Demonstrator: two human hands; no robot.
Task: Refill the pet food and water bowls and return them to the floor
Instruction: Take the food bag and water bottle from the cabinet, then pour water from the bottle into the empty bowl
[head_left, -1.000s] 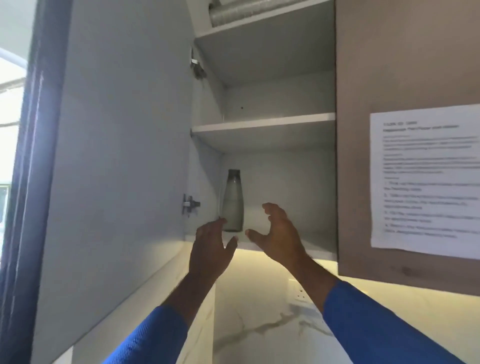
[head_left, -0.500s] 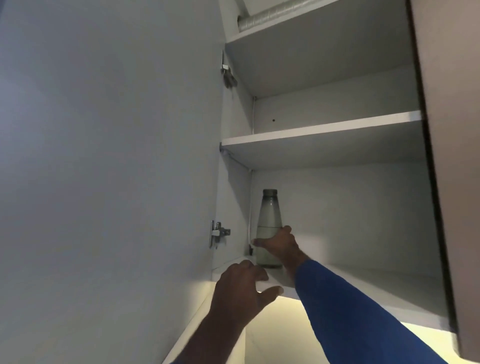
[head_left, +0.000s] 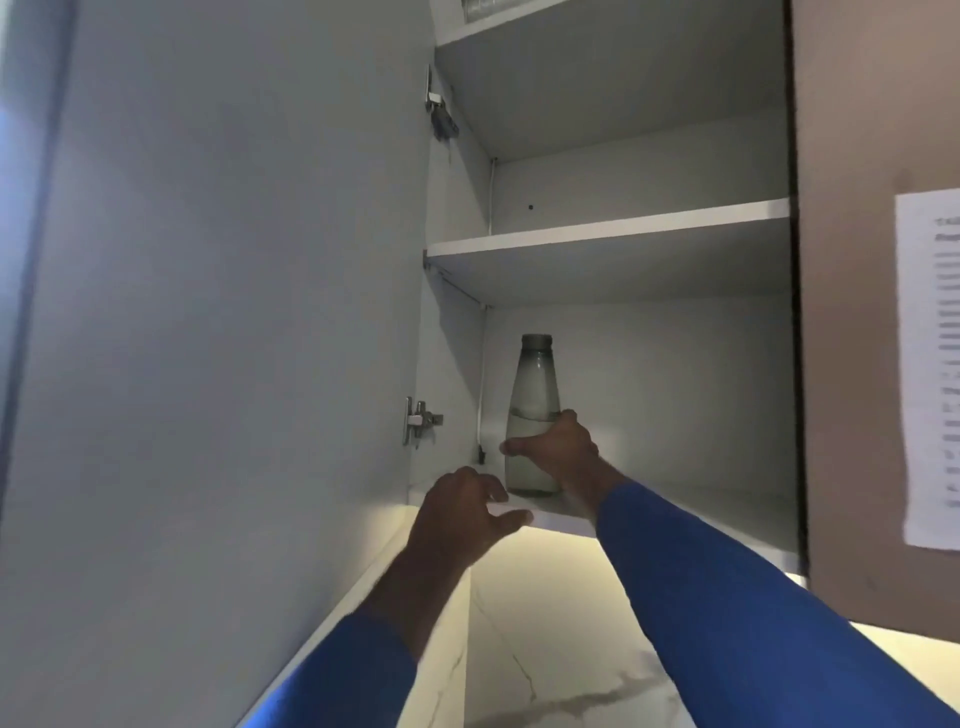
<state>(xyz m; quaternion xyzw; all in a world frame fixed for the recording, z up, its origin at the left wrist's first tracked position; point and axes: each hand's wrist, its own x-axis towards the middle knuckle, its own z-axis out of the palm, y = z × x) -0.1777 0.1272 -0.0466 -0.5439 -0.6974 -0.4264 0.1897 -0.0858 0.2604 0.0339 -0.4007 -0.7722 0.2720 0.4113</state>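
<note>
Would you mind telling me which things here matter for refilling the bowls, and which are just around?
For the job: bottle, gripped by the right hand; left hand, open at the bottom shelf.

Just around: cabinet door, taped paper, hinges.

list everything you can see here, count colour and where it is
smoky grey translucent bottle: one, grey, upright at the left end of the lowest shelf, partly filled with clear liquid
open wall cabinet: one, pale grey inside, upper centre
white shelf boards: three visible, white edges, stacked in the cabinet
open cabinet door: one, pale grey, swung out on the left
metal hinges: two, silver, on the door's inner edge
ribbed silver duct: one, top shelf, mostly cut off
closed brown cabinet door: one, brown, right
printed paper sheet: one, white, stuck on the brown door
marble-look wall: white, grey veins, below the cabinet
right hand: wrapped around the bottle, blue sleeve
left hand: open, by the shelf's front edge, blue sleeve
</note>
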